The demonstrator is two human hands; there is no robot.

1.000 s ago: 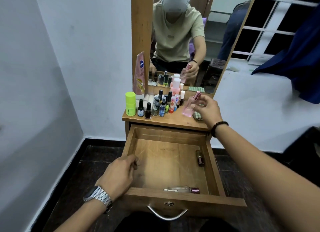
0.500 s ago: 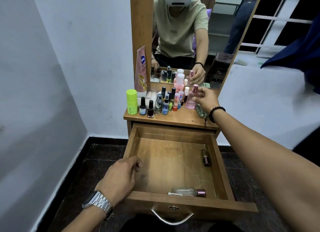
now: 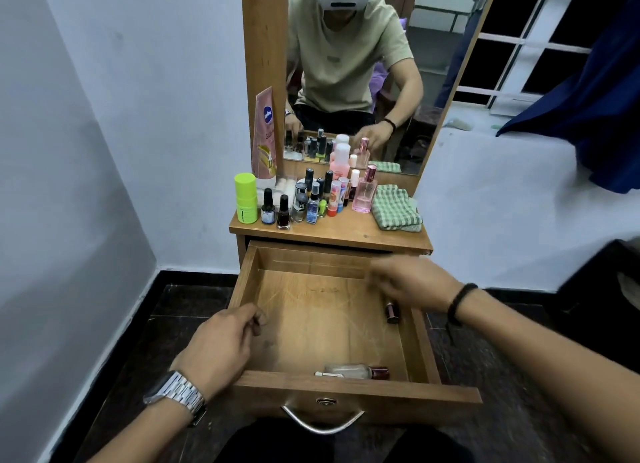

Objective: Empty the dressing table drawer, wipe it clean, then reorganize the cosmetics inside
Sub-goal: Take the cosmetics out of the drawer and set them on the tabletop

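The wooden drawer [image 3: 356, 391] stands pulled out below the dressing table top [image 3: 346, 235]. Two items lie inside: a small dark bottle [image 3: 392, 313] by the right wall and a clear bottle with a maroon cap [image 3: 356, 371] on its side near the front. My right hand [image 3: 412, 282], blurred and holding nothing, hovers over the drawer's back right, just above the small dark bottle. My left hand [image 3: 221, 346] rests on the drawer's front left corner with fingers loosely curled. The pink perfume bottle [image 3: 365, 190] stands upright on the table top.
Several nail polishes and small bottles [image 3: 311, 203] crowd the table top beside a lime green container [image 3: 246, 198], a pink tube [image 3: 265, 137] and a folded green checked cloth [image 3: 396, 208]. A mirror [image 3: 356, 67] rises behind. White wall left, dark floor below.
My right hand let go of the pink perfume bottle, left standing on the table top, and moved down over the drawer. My left hand stayed at the front left corner.
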